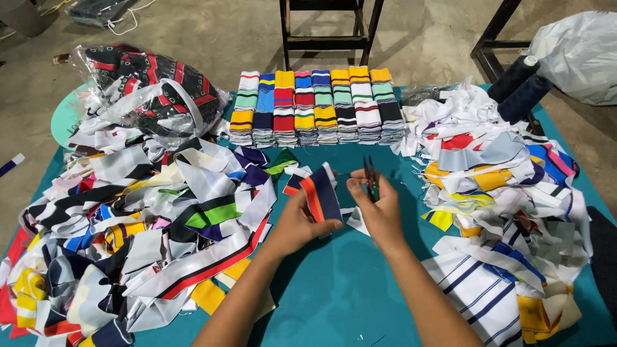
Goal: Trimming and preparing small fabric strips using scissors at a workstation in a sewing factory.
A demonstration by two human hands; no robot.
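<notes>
Hands at centre of teal counter (334, 302): left hand (297, 222) clenched on navy, orange-striped fabric piece (321, 198); right hand (379, 209) gripping small snips (371, 177) (blades upright), between heaped scraps (148, 225) and folded striped stacks (315, 106).

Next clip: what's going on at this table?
A person sits over a teal table heaped with striped fabric strips. The left hand holds up a navy, orange and white ribbed strip, while the right hand pinches small thread snips just beside it. Loose strips lie in a pile on the left and another on the right; neatly folded stacks are lined up along the far edge.
</notes>
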